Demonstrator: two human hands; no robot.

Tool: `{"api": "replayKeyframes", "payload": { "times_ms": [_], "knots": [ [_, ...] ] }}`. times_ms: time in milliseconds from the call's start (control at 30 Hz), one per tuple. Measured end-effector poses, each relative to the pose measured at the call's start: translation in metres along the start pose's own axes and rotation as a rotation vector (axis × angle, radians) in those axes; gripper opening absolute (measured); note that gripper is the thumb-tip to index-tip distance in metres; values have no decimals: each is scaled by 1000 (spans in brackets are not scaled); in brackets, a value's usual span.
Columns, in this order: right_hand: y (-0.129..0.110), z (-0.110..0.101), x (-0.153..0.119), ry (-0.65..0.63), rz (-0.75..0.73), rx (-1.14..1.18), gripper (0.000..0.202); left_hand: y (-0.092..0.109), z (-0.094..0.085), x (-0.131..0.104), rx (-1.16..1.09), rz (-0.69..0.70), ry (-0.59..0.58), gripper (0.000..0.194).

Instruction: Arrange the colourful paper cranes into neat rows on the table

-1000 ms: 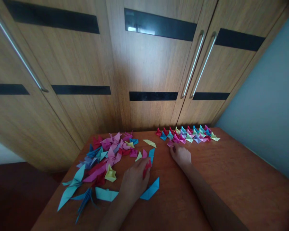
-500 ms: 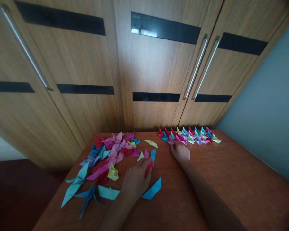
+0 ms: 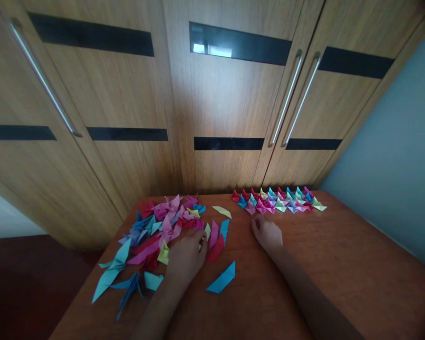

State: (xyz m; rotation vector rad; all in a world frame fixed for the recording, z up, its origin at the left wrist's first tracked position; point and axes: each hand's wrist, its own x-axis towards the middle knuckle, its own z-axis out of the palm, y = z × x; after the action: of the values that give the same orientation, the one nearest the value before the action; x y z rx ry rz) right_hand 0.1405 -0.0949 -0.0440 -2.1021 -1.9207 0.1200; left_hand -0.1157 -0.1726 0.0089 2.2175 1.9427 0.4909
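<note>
My left hand (image 3: pixel 187 255) reaches to the right edge of a heap of folded paper pieces (image 3: pixel 168 222), its fingers curled. What lies between those fingertips is too small to tell. Just right of it are a red folded strip (image 3: pixel 216 249), a pink strip (image 3: pixel 214 233) and a blue strip (image 3: pixel 224 230). Another blue strip (image 3: pixel 222 278) lies nearer the camera. My right hand (image 3: pixel 267 232) rests on the table in front of the rows of small folded pieces (image 3: pixel 280 203), fingers bent together; nothing shows in it. It is closest to the pink piece (image 3: pixel 250 208) at the front left.
The brown table (image 3: pixel 326 264) stands against a wooden wardrobe (image 3: pixel 230 99) with metal handles. A pale yellow strip (image 3: pixel 222 211) lies between heap and rows. At the left edge are a light-blue crane (image 3: pixel 114 268) and a blue one (image 3: pixel 129 290).
My left hand has moved left towards the heap, and the red strip it held now lies on the table. My right hand has drawn back slightly from the front row.
</note>
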Motion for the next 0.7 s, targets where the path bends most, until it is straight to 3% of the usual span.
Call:
{"api": "replayKeyframes", "payload": {
  "times_ms": [267,500,700],
  "knots": [
    [8,-3,-16,-32,-110,95,24,-16,2,11,111,-102,53,36],
    [8,-6,-13,-40,-119,139,23,-9,6,28,202,-73,-13,24],
    [9,-6,-13,-28,-127,149,23,-7,4,26,216,-59,-19,22]
  ]
}}
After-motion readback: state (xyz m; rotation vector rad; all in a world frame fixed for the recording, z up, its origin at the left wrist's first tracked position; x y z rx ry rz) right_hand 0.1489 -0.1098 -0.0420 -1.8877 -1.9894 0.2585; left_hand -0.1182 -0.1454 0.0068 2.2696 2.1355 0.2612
